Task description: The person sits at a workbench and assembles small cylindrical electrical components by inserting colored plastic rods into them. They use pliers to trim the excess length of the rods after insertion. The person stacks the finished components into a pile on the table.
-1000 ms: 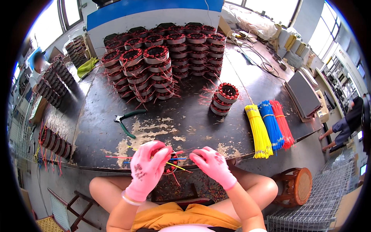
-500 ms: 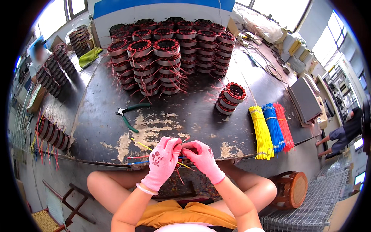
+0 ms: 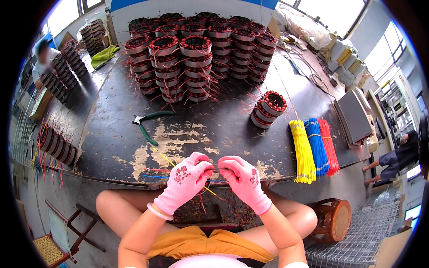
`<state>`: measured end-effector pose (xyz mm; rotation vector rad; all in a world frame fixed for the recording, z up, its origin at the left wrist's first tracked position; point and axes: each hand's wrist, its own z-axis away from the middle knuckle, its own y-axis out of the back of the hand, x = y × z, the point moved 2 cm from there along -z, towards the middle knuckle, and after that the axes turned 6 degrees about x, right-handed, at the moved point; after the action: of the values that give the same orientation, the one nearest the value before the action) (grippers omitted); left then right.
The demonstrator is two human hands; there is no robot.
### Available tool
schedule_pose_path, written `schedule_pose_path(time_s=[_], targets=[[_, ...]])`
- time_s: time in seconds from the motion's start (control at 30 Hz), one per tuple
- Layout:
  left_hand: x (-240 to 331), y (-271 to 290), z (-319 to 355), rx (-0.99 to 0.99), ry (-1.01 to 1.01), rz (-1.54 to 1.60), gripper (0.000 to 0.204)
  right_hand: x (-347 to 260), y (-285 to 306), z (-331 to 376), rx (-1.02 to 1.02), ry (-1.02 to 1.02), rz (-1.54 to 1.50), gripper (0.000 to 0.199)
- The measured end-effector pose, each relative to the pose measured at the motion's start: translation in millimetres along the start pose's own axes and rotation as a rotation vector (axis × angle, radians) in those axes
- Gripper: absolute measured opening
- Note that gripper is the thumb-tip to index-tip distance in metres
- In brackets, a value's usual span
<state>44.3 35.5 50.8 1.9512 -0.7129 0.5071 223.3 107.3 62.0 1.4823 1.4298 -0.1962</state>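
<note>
Hands: our left hand and right hand, both in pink knit gloves, meet fingertip to fingertip at the near edge of the worn black counter; each is pinched shut on the thin coloured wires.
Work piece: the wires (yellow, red, blue strands) fan out at 9 o'clock of the left hand and trail down toward the lap; what they lead to below the hands we cannot tell.
Done, as we judge: a large stack of red-wound metal stator cores fills the counter at 12 o'clock, leads sticking out.
Set apart: one short stack of the same cores stands alone at 1 o'clock of the hands.
Left, as we judge: bundles of yellow, blue and red cut wires lie at 3 o'clock, thick and tied, so plenty remains.
Tools: green-handled pliers rest untouched at 11 o'clock.
Surroundings: more cores line racks at 9 o'clock; a wooden stool sits at 4 o'clock.
</note>
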Motion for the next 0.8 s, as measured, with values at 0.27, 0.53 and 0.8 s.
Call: schedule_pose_path(time_s=[0.27,0.53,0.8], targets=[[15,-2,-1,0.032,0.016,-0.068,0.011,-1,6,-12,-0.201,-0.251,-0.114,0.015],[21,-7,-1,0.078,0.045,-0.014,0.014,7,10,-19,-0.288,-0.267,-0.158,0.014],[14,-18,2,0.091,-0.035,-0.049,0.013,48,-16,-9,-0.378,-0.855,-0.718,0.024]])
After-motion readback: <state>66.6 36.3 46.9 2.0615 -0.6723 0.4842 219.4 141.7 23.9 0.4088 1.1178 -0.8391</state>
